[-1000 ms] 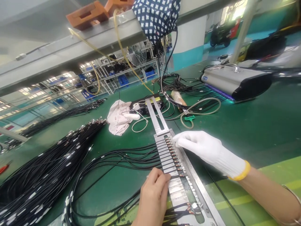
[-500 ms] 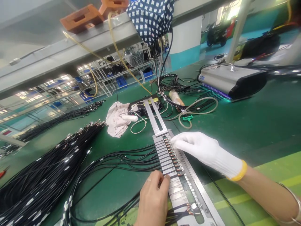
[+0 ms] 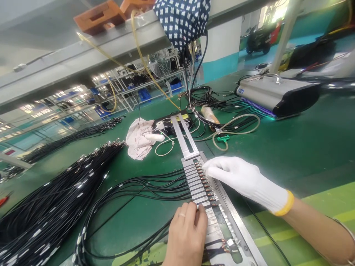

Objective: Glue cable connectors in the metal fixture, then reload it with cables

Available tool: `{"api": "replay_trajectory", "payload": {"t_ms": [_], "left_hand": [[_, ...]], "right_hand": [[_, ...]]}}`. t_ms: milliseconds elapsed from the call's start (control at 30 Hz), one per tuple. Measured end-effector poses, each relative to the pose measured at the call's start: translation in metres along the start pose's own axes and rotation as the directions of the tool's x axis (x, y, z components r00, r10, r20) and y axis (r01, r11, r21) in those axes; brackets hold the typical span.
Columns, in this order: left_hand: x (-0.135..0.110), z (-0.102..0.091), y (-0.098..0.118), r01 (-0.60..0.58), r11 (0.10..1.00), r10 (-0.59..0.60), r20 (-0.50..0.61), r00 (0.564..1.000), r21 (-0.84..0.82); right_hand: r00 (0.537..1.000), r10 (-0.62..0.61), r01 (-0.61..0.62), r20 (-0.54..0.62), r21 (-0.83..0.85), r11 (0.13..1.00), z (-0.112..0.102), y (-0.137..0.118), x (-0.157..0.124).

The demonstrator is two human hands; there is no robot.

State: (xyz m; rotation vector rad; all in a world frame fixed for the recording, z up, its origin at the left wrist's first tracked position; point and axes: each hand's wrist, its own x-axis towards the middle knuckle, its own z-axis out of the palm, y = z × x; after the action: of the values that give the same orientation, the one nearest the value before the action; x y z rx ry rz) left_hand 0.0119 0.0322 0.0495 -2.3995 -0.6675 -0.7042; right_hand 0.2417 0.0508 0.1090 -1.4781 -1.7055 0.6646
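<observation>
A long metal jig (image 3: 222,218) lies on the green bench, with several black cables (image 3: 155,186) clipped into its slots, their copper ends showing. My bare left hand (image 3: 187,236) is curled at the jig's near part, its fingertips pressed on a clip and a cable there. My right hand (image 3: 244,179), in a white glove with a yellow cuff, rests on the jig's right rail near the far slots, fingers bunched together; what they hold, if anything, is hidden.
A big bundle of black cables (image 3: 47,207) fills the left. A crumpled white cloth (image 3: 138,138), a beige looped cord (image 3: 235,127) and a silver lamp unit with purple light (image 3: 277,96) lie farther back. An overhead shelf (image 3: 83,59) crosses the top.
My left hand slid slightly toward me along the jig's clips. My right gloved hand stayed at the far slots. The view shifted a little.
</observation>
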Motion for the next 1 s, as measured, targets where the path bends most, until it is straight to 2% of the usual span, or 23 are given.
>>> {"api": "replay_trajectory", "payload": {"t_ms": [133, 200, 267, 333, 433, 533, 633, 767, 933, 1000], "left_hand": [[-0.002, 0.005, 0.0, 0.004, 1.0, -0.004, -0.022, 1.0, -0.008], [-0.004, 0.009, -0.002, 0.072, 0.994, -0.069, 0.033, 0.997, -0.083], [-0.005, 0.011, -0.004, 0.185, 0.961, -0.16, 0.135, 0.978, -0.206], [-0.004, 0.009, -0.006, 0.319, 0.88, -0.241, 0.248, 0.938, -0.353], [0.0, 0.004, -0.009, 0.469, 0.703, -0.304, 0.37, 0.878, -0.534], [0.005, 0.002, -0.013, 0.542, 0.588, -0.315, 0.447, 0.837, -0.601], [0.009, 0.002, -0.016, 0.575, 0.543, -0.321, 0.482, 0.815, -0.612], [0.013, 0.002, -0.016, 0.546, 0.562, -0.333, 0.434, 0.837, -0.621], [0.013, 0.001, -0.013, 0.466, 0.675, -0.278, 0.389, 0.879, -0.571], [0.01, 0.001, -0.012, 0.417, 0.747, -0.241, 0.373, 0.896, -0.519]], "right_hand": [[1.0, -0.003, 0.003, 0.01, -0.013, 1.0, 0.001, -0.002, -0.001], [1.0, -0.009, 0.01, 0.003, -0.01, 1.0, 0.002, -0.002, -0.001], [1.0, -0.018, 0.018, -0.009, -0.007, 1.0, 0.004, -0.002, -0.001], [1.0, -0.027, 0.027, -0.007, -0.015, 1.0, 0.005, -0.001, -0.001], [0.998, -0.054, 0.057, 0.039, -0.06, 0.997, 0.007, 0.0, -0.001], [0.992, -0.084, 0.098, 0.094, -0.151, 0.984, 0.011, 0.005, -0.002], [0.981, -0.143, 0.176, 0.131, -0.292, 0.94, 0.017, 0.012, -0.004], [0.949, -0.208, 0.296, 0.237, -0.438, 0.849, 0.025, 0.014, -0.005], [0.948, -0.177, 0.292, 0.266, -0.496, 0.818, 0.03, 0.013, -0.004], [0.95, -0.175, 0.288, 0.26, -0.501, 0.816, 0.031, 0.015, -0.005]]}}
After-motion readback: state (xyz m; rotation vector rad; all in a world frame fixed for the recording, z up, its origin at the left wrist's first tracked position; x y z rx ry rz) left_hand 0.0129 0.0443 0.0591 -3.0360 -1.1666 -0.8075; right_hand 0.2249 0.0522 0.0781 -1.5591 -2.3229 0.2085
